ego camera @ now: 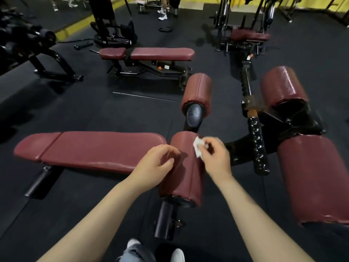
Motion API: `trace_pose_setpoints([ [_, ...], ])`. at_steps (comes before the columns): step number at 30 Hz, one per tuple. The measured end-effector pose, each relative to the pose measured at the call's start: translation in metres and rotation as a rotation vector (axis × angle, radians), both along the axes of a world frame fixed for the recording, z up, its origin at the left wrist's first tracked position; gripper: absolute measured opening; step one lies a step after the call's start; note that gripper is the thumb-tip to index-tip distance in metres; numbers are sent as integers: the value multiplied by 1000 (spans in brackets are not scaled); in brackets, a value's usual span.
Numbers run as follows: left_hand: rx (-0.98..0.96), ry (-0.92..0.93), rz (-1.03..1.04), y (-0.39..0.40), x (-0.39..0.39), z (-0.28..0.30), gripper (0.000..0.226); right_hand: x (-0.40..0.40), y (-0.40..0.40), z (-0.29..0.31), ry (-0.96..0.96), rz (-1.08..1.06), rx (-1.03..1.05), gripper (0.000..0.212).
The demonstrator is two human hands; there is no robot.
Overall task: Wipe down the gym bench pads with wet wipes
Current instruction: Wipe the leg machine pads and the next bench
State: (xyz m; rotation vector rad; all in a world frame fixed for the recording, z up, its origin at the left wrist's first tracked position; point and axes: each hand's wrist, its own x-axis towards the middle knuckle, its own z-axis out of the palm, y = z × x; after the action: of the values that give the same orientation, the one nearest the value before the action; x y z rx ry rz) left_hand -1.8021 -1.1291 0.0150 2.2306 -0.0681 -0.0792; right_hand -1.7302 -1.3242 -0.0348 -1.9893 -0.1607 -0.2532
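Note:
A dark red roller pad (186,178) stands at the near end of a long flat bench pad (94,150). My right hand (215,156) pinches a small crumpled white wet wipe (198,147) against the top of the roller pad. Just left of it, over the roller's left side, my left hand (156,165) hovers with loosely curled fingers and holds nothing. A second red roller pad (198,91) sits farther back on the same black frame.
Two larger red roller pads (313,176) sit to the right beside a black handle (257,144). Another red bench (149,53) stands behind. Black rubber floor all round; machines and a person's legs (163,8) at the back. My shoes (177,254) are below.

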Motion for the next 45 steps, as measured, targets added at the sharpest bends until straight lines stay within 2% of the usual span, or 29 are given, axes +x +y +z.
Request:
trace_pose_setpoints([
  [2, 47, -22, -28, 1, 9, -2, 29, 39, 7, 1, 81, -74, -6, 7],
  [4, 82, -61, -59, 1, 17, -4, 34, 49, 9, 0, 120, -82, -1, 7],
  [7, 93, -88, -131, 0, 28, -5, 49, -10, 5, -1, 121, -46, 32, 15],
  [10, 109, -77, -223, -1, 40, -7, 65, -90, -5, 0, 52, 92, 44, 8],
  [14, 261, -147, -361, -9, 50, -8, 49, -126, -15, -6, 44, 223, -18, 11],
  [18, 504, -251, -354, -10, 49, -11, 39, -54, -6, -10, 42, 32, 4, 18],
  [19, 528, -265, -344, -9, 47, -12, 42, -28, -1, -8, 44, -23, 11, 20],
  [23, 530, -252, -295, -6, 41, -18, 51, 37, 15, 3, 80, -110, -27, 6],
  [26, 499, -253, -233, 4, 37, -22, 47, 4, 14, 10, -20, 20, -122, 6],
  [30, 384, -175, -196, 17, 32, -29, 41, -92, -5, 19, -122, 442, -254, 18],
  [32, 344, -157, -181, 22, 30, -33, 42, -83, -7, 22, -184, 517, -341, 19],
  [33, 328, -148, -165, 23, 29, -35, 42, -65, -4, 22, -202, 495, -379, 19],
  [35, 297, -106, -133, 26, 28, -37, 41, -10, 7, 21, -184, 301, -375, 18],
  [37, 261, -50, -119, 28, 26, -39, 43, 38, 14, 25, -64, 90, -343, 16],
  [38, 244, -24, -116, 29, 25, -39, 44, 45, 17, 28, -25, 52, -330, 16],
  [40, 240, 30, -112, 33, 24, -41, 44, 25, 16, 27, -74, 126, -350, 14],
  [43, 323, 131, -110, 36, 25, -47, 44, -63, -1, 27, -158, 422, -371, 16],
  [45, 335, 193, -101, 36, 26, -51, 44, -95, -10, 30, -171, 593, -378, 17],
])
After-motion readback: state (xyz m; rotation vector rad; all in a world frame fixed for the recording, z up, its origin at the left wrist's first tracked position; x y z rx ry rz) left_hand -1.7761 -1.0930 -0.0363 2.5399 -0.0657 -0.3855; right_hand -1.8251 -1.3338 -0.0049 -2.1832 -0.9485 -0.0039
